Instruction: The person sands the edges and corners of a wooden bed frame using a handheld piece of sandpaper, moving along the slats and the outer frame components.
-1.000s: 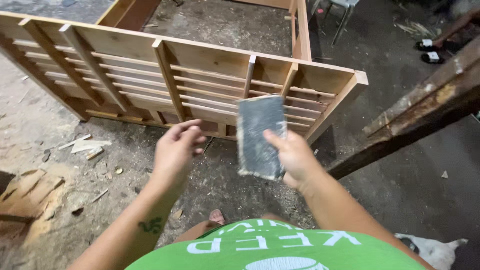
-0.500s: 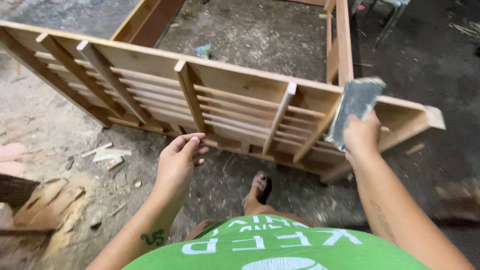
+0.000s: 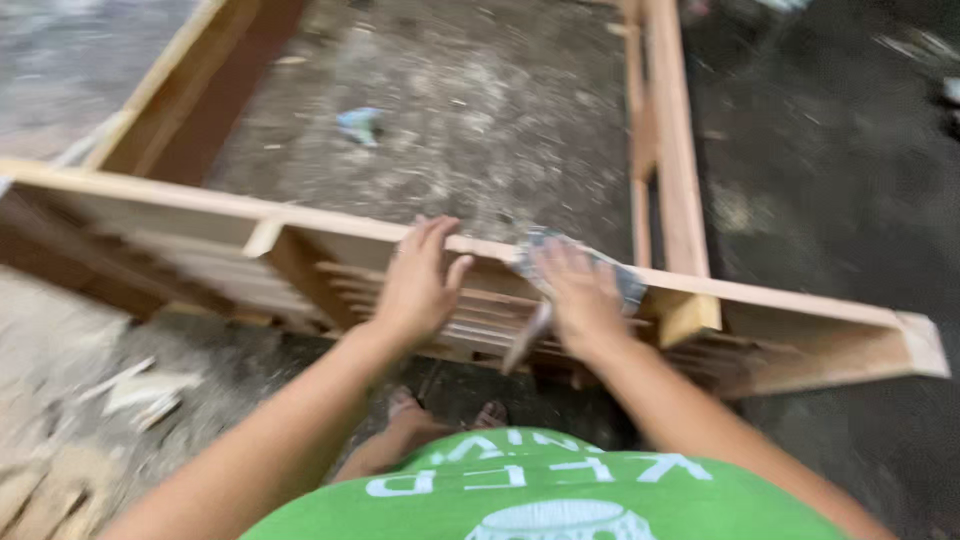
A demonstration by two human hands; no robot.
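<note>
A slatted wooden panel (image 3: 190,215) stands on edge in front of me, part of a larger wooden frame. My left hand (image 3: 420,285) rests open on its top rail, fingers over the edge. My right hand (image 3: 582,298) presses a grey sheet of sandpaper (image 3: 628,285) flat on the same rail, just to the right. The picture is blurred, so the sandpaper shows only at the fingertips and beside the hand.
A long side board (image 3: 672,140) of the frame runs away on the right, another board (image 3: 190,110) on the left. Dusty concrete floor lies inside the frame, with a small blue scrap (image 3: 358,122). Wood offcuts (image 3: 140,388) lie at lower left. My feet (image 3: 445,412) stand below the panel.
My right hand has come down from the raised position and laid the sandpaper on the top rail. My left hand has moved forward onto the rail. The view has moved closer.
</note>
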